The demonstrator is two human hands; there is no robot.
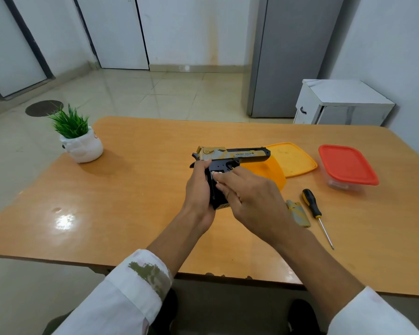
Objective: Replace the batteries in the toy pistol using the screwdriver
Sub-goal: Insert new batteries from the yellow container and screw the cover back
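- The toy pistol (228, 163) is up off the table (140, 189) at the centre of the frame, barrel pointing toward the right, grip hanging down between both hands.
- The left hand (198, 194) is closed around the back of the grip, I'd say to steady it with the open side turned to the other hand.
- The right hand (249, 197) has its fingertips (221, 181) pinched on something small and silvery at the grip's open side, probably a battery; going in or coming out, I can't tell.
- The grip cover (298, 213) lies flat just right of the right wrist, and the screwdriver (316, 213) lies just beyond it, tip toward the near edge; both are within easy reach for closing up.
- An orange lid (293, 158) and a red-lidded container (347, 166) sit in the right of the frame, behind the tools.
- A potted plant (79, 137) stands at the far left corner, well apart, so the left half of the table is open room.
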